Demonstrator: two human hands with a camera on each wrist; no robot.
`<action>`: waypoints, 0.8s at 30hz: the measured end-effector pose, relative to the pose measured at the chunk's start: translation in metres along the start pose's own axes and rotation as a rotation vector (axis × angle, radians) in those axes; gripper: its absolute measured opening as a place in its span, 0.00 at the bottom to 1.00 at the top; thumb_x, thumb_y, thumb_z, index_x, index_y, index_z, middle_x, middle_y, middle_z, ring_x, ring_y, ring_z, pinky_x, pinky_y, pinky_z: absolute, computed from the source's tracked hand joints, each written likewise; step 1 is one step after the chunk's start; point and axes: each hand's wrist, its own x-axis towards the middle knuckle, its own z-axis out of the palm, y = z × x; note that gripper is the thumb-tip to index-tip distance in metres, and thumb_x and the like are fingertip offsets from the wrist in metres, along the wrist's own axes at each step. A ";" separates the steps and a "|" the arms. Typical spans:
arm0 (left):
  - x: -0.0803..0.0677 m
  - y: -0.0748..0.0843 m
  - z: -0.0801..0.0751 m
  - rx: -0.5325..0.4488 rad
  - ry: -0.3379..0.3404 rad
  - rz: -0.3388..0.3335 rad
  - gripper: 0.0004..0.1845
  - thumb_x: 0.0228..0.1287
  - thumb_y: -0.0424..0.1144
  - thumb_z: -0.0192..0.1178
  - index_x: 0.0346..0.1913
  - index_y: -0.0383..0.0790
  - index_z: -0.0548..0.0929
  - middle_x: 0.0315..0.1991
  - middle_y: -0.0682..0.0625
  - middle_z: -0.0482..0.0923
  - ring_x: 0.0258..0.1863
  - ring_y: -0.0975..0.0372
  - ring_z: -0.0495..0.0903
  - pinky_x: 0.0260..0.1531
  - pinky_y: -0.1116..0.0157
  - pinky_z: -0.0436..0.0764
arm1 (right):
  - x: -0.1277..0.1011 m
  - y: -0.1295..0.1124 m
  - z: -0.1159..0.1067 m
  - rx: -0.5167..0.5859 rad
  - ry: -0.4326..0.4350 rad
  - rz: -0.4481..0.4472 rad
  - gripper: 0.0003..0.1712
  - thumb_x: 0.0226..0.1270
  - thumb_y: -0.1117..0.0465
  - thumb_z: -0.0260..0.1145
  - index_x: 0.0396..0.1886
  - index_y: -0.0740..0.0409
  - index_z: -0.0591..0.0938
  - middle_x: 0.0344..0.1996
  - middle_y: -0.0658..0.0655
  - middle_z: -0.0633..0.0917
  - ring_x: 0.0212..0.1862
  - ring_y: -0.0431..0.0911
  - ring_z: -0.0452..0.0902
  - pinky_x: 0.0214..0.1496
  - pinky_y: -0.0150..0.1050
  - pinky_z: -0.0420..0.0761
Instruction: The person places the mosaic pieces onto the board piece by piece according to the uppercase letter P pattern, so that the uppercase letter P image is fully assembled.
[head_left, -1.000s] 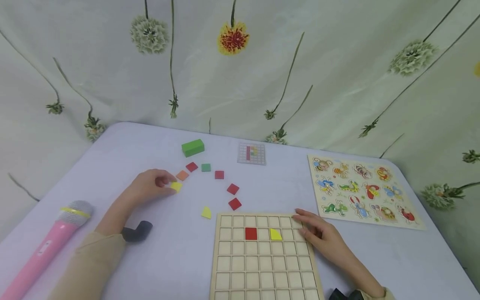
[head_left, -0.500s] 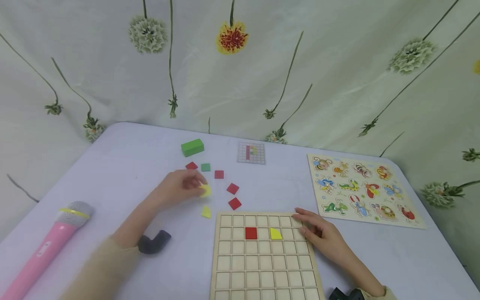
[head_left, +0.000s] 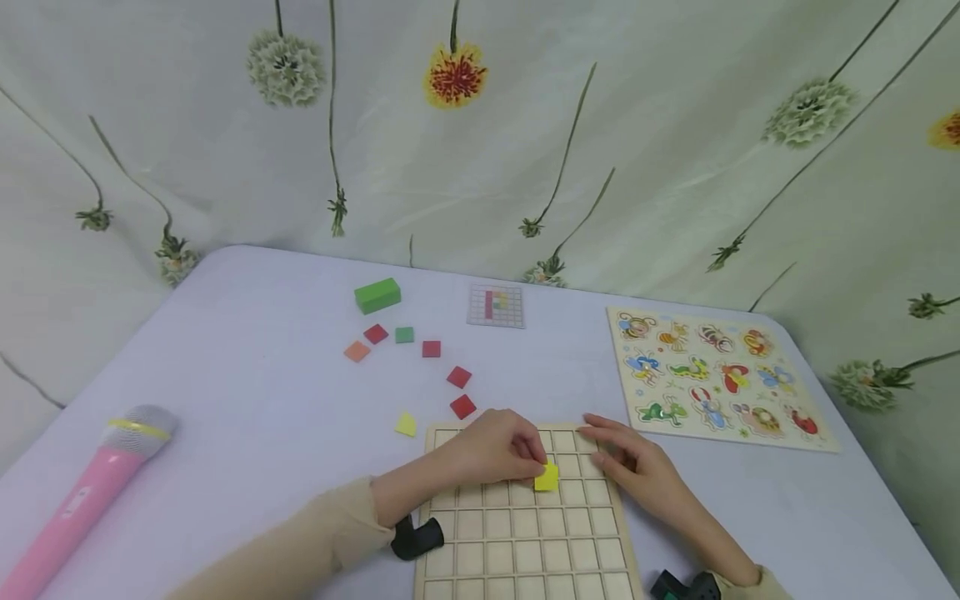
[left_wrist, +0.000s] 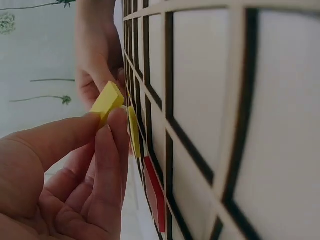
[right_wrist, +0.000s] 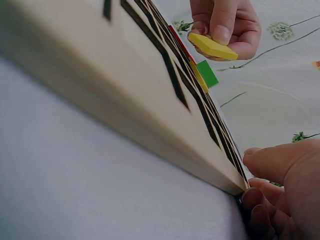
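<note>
Head view: the lilac tabletop [head_left: 247,400] spreads out before me, backed by a flowered curtain [head_left: 600,142]. On it, nearest me, lies the wooden grid board [head_left: 525,533], and to its right the animal puzzle board [head_left: 716,379]. At the far left edge lies a pink toy microphone [head_left: 82,492]. My right hand [head_left: 637,471] rests at the grid board's upper right corner, fingers loosely bent against its edge, gripping nothing. My left hand [head_left: 498,450] hovers over the board's upper rows, thumb and fingertips pinching a yellow square tile [head_left: 547,477] just above the cells; the left wrist view shows that tile tilted, apart from the board, with a yellow piece [left_wrist: 134,131] and a red tile [left_wrist: 156,192] already lying in cells below it. Farther back sit a green block [head_left: 377,295], a small pattern card [head_left: 496,305], and loose tiles: orange [head_left: 357,351], green [head_left: 404,335], several red [head_left: 459,377], and a yellow cut-corner piece [head_left: 407,425].
</note>
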 end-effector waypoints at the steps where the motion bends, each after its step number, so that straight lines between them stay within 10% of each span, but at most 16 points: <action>1: 0.001 0.001 0.002 0.011 -0.001 0.006 0.05 0.54 0.33 0.67 0.25 0.44 0.83 0.17 0.59 0.78 0.20 0.68 0.78 0.29 0.71 0.75 | 0.000 -0.001 0.000 -0.001 -0.001 -0.003 0.18 0.66 0.62 0.62 0.55 0.53 0.79 0.61 0.54 0.72 0.42 0.41 0.72 0.34 0.32 0.72; 19: -0.004 0.018 0.016 0.427 0.042 0.096 0.06 0.54 0.32 0.68 0.24 0.45 0.86 0.20 0.64 0.75 0.25 0.72 0.72 0.30 0.75 0.72 | 0.001 0.001 0.001 -0.017 0.009 -0.026 0.17 0.64 0.65 0.63 0.54 0.56 0.80 0.60 0.56 0.73 0.42 0.39 0.72 0.32 0.32 0.72; 24: -0.003 0.006 -0.001 0.281 0.043 0.114 0.04 0.55 0.31 0.66 0.27 0.44 0.87 0.23 0.64 0.77 0.26 0.71 0.74 0.31 0.74 0.74 | 0.000 0.002 0.003 0.001 0.006 -0.024 0.18 0.64 0.65 0.63 0.54 0.56 0.80 0.60 0.57 0.73 0.43 0.40 0.72 0.33 0.32 0.73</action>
